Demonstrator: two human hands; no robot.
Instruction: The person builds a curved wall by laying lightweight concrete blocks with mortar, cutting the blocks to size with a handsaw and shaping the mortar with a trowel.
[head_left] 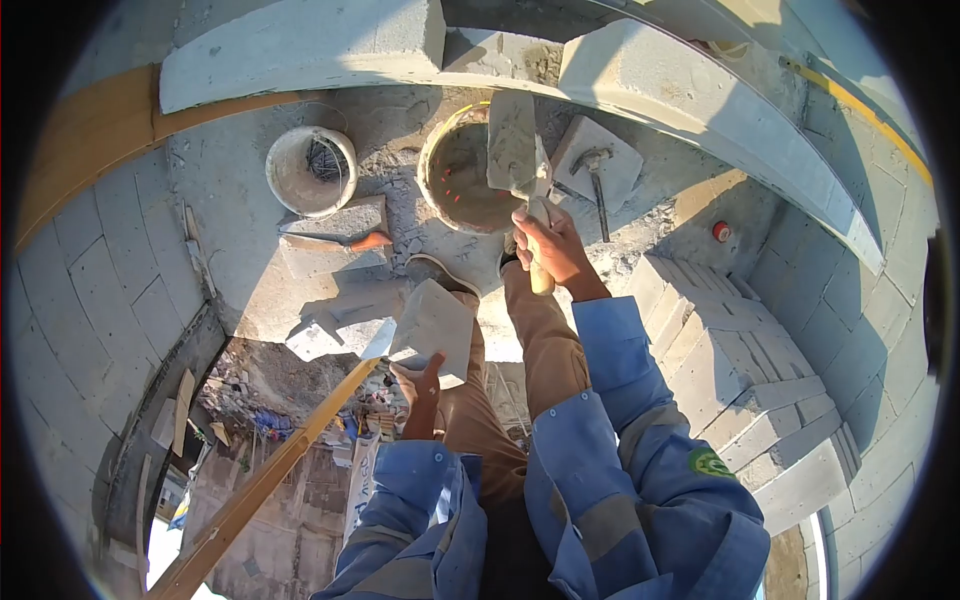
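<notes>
My right hand (553,245) is closed around the wooden handle of a trowel (512,140). The trowel's flat grey blade is raised over the right part of a round bucket of grey mortar (465,180). Lower and to the left, my left hand (418,385) grips the lower edge of a light grey block (435,325), its fingers partly hidden by the block. The block hangs tilted above my left leg. Beside it is the upper end of a long wooden strip (290,455).
A white bucket (283,180) stands at the upper left, with an orange-handled tool (345,242) on a block below it. A hammer (598,190) rests on another block. Stacked blocks (745,370) are at right. A curved block wall (300,50) runs across the top; rubble (270,390) lies lower left.
</notes>
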